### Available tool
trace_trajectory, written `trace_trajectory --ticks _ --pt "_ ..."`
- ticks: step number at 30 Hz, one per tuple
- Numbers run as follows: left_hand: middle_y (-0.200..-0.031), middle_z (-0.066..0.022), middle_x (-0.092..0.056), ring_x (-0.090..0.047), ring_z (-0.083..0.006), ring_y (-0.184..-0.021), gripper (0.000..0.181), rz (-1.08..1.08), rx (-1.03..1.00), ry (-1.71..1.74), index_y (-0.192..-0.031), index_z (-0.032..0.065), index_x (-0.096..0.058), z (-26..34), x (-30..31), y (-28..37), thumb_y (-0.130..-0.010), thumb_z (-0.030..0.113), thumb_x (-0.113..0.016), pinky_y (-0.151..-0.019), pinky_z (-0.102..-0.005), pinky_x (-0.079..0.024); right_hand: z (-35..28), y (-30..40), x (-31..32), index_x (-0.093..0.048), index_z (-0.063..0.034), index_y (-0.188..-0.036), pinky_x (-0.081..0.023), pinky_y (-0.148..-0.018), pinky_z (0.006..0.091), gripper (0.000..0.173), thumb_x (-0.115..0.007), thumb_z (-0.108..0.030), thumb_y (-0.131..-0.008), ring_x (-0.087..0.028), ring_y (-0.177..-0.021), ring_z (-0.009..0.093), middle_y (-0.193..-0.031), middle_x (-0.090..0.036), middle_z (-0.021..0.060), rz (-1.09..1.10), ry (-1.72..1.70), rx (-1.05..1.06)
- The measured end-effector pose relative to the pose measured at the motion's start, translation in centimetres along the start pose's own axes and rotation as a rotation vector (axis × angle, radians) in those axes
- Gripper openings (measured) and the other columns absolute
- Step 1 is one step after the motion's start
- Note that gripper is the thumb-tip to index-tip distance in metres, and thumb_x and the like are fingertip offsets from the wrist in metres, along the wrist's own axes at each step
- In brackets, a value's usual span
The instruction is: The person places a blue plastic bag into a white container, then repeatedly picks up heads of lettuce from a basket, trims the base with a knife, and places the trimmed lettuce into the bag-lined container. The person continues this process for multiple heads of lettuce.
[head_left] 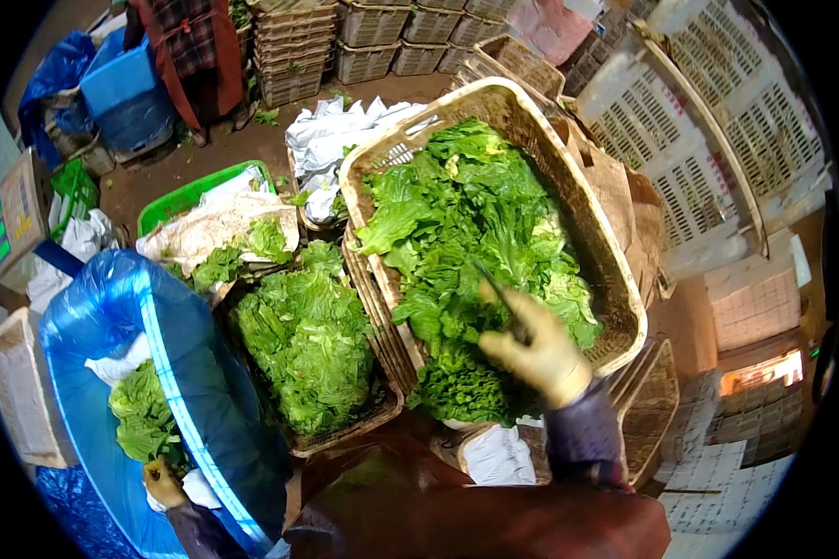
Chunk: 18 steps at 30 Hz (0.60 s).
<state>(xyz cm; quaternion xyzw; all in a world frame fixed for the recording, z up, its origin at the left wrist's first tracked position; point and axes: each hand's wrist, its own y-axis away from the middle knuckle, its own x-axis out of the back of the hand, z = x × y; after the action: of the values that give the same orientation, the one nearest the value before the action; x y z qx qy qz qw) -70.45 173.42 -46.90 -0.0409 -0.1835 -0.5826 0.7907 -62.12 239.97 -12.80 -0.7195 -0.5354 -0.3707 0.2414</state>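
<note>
My right hand [542, 353], in a pale glove, grips a knife [501, 297] with a dark narrow blade. It is over leafy green lettuce [482, 209] heaped in a large, dirt-stained plastic crate [622, 272]. My left hand [163, 483], gloved too, reaches down inside a container lined with a blue plastic bag [217, 377]. Its curled fingers are right beside a head of lettuce [140, 412] in there; whether they grip it cannot be told. Between the two containers, a lower crate [353, 433] is heaped with more lettuce [307, 342].
A digital scale display [14, 213] stands at the left. Behind are a green crate [175, 202], white plastic bags [335, 143] and stacked crates [293, 56]. A person in a red apron [196, 63] is beside a blue bin [126, 91]. White slotted crates [671, 147] rise at right.
</note>
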Motion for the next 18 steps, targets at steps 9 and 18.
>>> trace_trajectory --ticks 9,18 --pt "-0.143 -0.0179 -0.049 -0.047 -0.0285 -0.131 0.064 -1.027 -0.135 0.310 -0.146 0.0055 -0.040 30.2 -42.4 11.8 -0.088 0.016 -0.066 -0.109 -0.0388 -0.038 15.8 0.9 -4.8 -0.062 -0.0141 -0.120 -0.053 -0.085 0.0405 0.042 -0.069 -0.037 -0.086 -0.065 -0.100 0.031 -0.111 -0.068 0.0100 0.008 0.367 0.015" --pt "-0.150 -0.0086 -0.038 -0.049 -0.0223 -0.127 0.081 -1.178 0.115 0.716 -0.150 0.0158 -0.032 35.7 -55.8 17.0 -0.080 -0.004 -0.067 -0.104 -0.0355 -0.043 15.0 -3.9 6.1 -0.056 -0.0037 -0.133 -0.049 -0.088 0.0277 0.057 -0.078 -0.014 -0.082 -0.060 -0.097 0.013 -0.125 -0.063 0.0085 0.226 -0.717 -0.397"
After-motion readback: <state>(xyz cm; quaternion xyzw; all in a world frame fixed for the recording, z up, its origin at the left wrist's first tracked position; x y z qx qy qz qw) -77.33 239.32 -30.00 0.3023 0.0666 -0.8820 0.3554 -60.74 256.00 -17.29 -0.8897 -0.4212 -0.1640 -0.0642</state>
